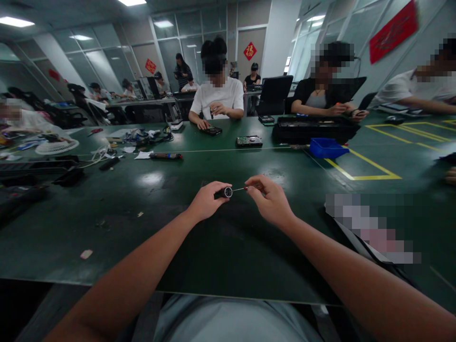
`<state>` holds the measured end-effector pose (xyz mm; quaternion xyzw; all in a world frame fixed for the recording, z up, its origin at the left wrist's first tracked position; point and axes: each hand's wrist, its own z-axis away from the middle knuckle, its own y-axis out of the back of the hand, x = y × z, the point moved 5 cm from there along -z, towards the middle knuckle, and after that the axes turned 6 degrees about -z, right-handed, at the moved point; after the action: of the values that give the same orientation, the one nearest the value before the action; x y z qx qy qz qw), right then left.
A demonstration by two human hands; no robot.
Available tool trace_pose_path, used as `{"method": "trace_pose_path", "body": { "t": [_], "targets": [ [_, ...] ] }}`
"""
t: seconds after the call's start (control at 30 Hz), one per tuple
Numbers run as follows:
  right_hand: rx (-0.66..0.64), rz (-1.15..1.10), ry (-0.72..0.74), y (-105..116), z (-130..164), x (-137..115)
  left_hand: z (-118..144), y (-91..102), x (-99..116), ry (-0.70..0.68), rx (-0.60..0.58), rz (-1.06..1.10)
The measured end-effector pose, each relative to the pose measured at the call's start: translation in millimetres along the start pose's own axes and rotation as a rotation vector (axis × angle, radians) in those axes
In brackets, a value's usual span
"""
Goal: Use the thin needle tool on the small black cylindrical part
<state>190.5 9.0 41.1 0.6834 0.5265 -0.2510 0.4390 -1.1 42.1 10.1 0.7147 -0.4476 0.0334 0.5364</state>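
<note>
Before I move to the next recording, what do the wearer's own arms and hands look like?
The left hand and right hand are ungloved, with no watch or bracelet showing. The left forearm and right forearm are bare, with no sleeves in view. Pale grey-blue clothing shows at the bottom edge.

- Green table, hours counted from its middle.
- One o'clock: hard drive.
- Two o'clock: blue bin; black tray beyond.
- Eight o'clock: pale scrap, near the front edge.
- Ten o'clock: dark rod-shaped tool, beside white paper.
</note>
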Motion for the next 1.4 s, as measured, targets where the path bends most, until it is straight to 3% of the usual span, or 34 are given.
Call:
{"method": "trace_pose_path", "body": {
  "t": [0.23,0.63,1.4],
  "targets": [
    [0.013,0.082,-0.089,2,-1,1,1,-0.4,-1,0.002,-0.006,0.002],
    [-0.015,0.049,-0.030,1,-1,0,0,3.8,-2,0.041,0.028,-0.017],
    [0.008,0.004,-0.137,4,-3,12,2,-2.4,3,-0.006,-0.059,-0.025]
  ]
}}
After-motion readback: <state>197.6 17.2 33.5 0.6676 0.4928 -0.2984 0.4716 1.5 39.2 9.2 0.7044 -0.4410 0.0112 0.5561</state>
